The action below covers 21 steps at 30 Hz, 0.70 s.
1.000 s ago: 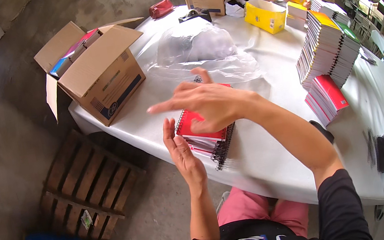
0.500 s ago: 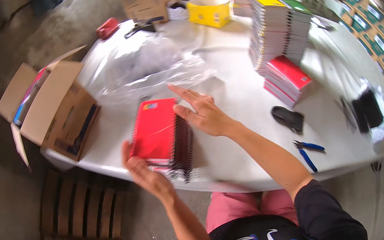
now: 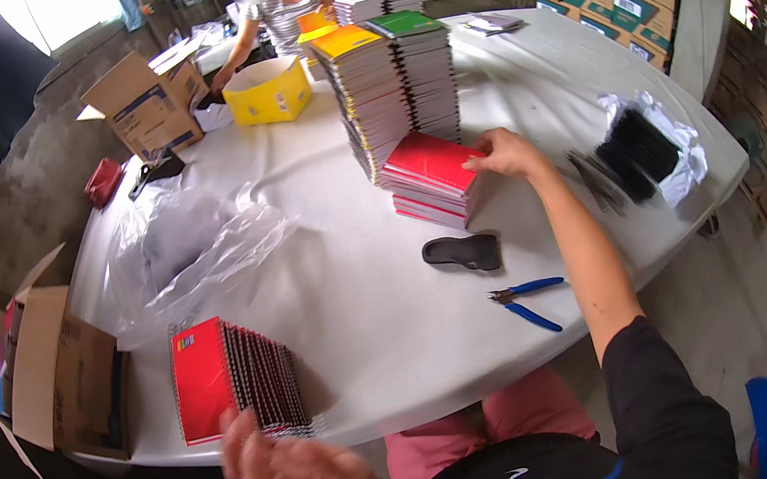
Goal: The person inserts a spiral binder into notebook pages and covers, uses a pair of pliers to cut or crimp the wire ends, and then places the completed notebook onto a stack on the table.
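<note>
My right hand [image 3: 504, 156] reaches to a short stack of red-covered notebooks [image 3: 432, 165], its fingers closed on the right corner of the top one. These notebooks show no coil on the edges in view. My left hand [image 3: 285, 466], slightly smeared, hovers at the table's near edge with fingers loosely apart and nothing in them. Just beyond it stands a pile of spiral-bound red notebooks [image 3: 204, 381], coils facing right. Between the two stacks lie a black, curved handheld object [image 3: 463, 254] and blue-handled pliers [image 3: 528, 304].
Tall stacks of yellow-covered [image 3: 365, 100] and green-covered notebooks [image 3: 421, 71] rise behind the red stack. Black binding coils [image 3: 634, 159] lie on wrapping at right. Clear plastic [image 3: 202, 244], an open carton [image 3: 58, 385] and a yellow box [image 3: 268, 93] occupy the left. A person [image 3: 290, 16] sits across.
My right hand has left the bound red pile and moved right to the other red stack. My left hand has let go of the bound pile and drawn back. The view has swung right.
</note>
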Available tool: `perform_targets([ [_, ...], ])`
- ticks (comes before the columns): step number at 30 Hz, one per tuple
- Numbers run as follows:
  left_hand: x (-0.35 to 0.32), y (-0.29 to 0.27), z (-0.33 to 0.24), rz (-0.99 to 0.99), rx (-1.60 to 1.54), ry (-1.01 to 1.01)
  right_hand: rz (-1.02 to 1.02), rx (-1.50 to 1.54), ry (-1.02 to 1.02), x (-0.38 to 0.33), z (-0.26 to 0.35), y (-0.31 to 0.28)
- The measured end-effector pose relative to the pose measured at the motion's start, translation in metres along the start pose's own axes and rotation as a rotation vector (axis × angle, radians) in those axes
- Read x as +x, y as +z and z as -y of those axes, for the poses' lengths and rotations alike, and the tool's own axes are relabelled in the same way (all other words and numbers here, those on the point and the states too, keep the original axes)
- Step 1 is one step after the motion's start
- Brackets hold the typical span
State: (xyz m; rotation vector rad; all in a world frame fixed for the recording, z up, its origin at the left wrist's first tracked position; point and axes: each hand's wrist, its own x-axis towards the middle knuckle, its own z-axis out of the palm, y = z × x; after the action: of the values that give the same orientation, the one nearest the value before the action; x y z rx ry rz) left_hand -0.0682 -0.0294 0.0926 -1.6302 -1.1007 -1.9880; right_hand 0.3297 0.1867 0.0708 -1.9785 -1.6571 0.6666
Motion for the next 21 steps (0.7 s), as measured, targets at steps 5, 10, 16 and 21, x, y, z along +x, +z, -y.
perform_targets([
  [5,-0.021,0.045,-0.028,0.305,-0.378,-0.339,-0.59,-0.237,-0.121,-0.026,0.026,0.011],
  [10,-0.049,0.092,-0.023,0.461,-0.674,-0.995,-0.288,0.616,-0.346,-0.111,0.067,0.033],
  [16,-0.058,0.095,-0.004,0.415,-0.826,-0.987,-0.045,0.383,-0.608,-0.181,0.044,0.062],
  [21,-0.017,0.061,-0.02,1.22,0.286,-0.118,-0.709,-0.5,0.074,-0.124,-0.095,-0.01],
])
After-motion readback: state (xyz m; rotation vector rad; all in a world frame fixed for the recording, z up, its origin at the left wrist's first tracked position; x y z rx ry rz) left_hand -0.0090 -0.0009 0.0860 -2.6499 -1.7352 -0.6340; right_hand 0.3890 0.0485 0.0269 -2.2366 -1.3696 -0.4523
